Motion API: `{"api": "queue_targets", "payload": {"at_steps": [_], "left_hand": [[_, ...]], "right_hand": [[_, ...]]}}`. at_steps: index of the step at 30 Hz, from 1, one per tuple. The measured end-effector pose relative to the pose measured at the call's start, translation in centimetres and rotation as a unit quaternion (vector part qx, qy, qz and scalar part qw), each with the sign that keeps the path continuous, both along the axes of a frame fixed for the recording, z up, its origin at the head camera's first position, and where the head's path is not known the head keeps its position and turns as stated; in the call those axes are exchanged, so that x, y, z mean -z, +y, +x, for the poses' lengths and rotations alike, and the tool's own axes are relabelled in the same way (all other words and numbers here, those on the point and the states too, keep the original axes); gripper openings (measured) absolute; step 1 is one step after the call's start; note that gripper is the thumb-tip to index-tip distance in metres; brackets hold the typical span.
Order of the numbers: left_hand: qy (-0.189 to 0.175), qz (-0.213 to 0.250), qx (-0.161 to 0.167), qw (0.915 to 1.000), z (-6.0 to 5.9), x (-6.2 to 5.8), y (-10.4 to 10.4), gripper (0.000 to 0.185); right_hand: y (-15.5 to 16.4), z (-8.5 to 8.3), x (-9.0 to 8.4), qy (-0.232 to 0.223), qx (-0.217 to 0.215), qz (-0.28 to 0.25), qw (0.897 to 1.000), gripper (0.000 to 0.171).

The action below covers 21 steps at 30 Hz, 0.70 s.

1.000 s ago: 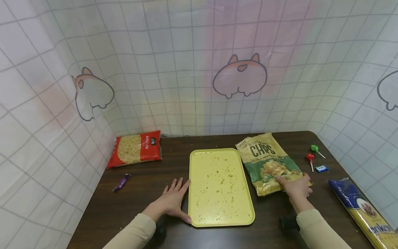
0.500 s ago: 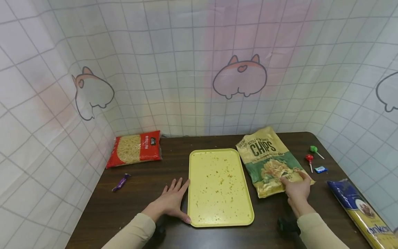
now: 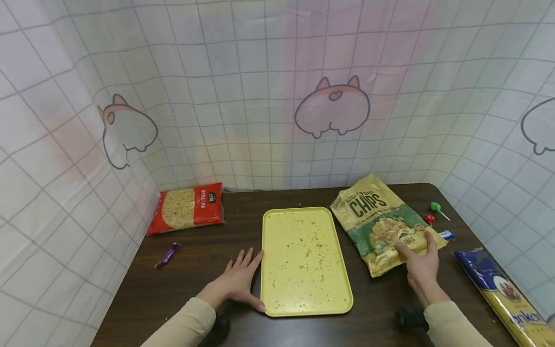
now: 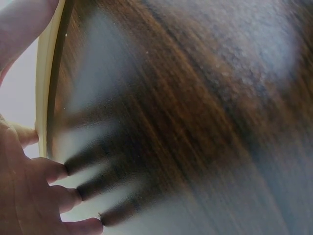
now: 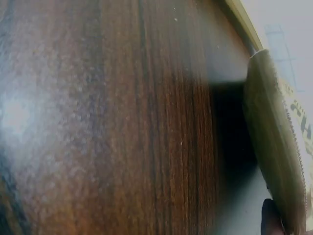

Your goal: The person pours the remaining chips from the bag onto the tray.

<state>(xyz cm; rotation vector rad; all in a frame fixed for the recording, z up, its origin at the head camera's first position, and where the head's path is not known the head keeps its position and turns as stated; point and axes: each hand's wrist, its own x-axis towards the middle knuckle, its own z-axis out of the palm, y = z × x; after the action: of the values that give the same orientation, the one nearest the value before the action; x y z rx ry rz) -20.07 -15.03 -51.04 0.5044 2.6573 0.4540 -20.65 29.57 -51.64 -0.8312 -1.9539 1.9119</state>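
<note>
A yellow tray (image 3: 303, 270) scattered with small crumbs lies on the dark wooden table. My left hand (image 3: 238, 282) has its fingers spread, with thumb and forefinger touching the tray's left edge; the left wrist view shows its fingertips (image 4: 68, 198) down on the wood. To the tray's right, my right hand (image 3: 422, 270) grips the lower right end of a gold and green bag of chips (image 3: 381, 221), thumb on top and other fingers mostly hidden. The chip bag (image 5: 274, 132) appears tilted, its near side off the table in the right wrist view.
A red bag of pasta (image 3: 186, 207) lies at the back left, a purple wrapped candy (image 3: 167, 255) before it. Right of the chips are a green lollipop (image 3: 435, 207), a partly covered red lollipop (image 3: 429, 220) and a blue candy (image 3: 446, 234). A blue-yellow packet (image 3: 503, 294) lies at the right edge.
My right hand has shifted the chip bag slightly to the right, and it now partly covers the red lollipop and the blue candy. My left hand has stayed at the tray.
</note>
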Motion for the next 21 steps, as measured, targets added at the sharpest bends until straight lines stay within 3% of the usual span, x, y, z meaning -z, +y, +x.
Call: {"api": "queue_targets", "payload": {"at_steps": [9, 14, 18, 21], "left_hand": [[-0.001, -0.001, -0.001, 1.0000, 0.0, 0.0, 0.1, 0.140], [-0.004, 0.001, -0.002, 1.0000, -0.1, 0.1, 0.0, 0.140], [-0.005, 0.002, -0.003, 1.0000, -0.1, 0.1, 0.0, 0.140], [-0.004, 0.001, -0.002, 1.0000, -0.1, 0.1, 0.0, 0.141]], "right_hand": [[0.6, 0.1, 0.1, 0.032, -0.022, 0.037, 0.999, 0.099], [1.3, 0.2, -1.2, 0.038, -0.021, 0.045, 0.998, 0.098], [2.2, 0.4, -3.0, 0.033, -0.066, 0.065, 0.995, 0.100], [2.9, 0.8, -4.4, 0.039, -0.126, 0.112, 0.985, 0.100]]}}
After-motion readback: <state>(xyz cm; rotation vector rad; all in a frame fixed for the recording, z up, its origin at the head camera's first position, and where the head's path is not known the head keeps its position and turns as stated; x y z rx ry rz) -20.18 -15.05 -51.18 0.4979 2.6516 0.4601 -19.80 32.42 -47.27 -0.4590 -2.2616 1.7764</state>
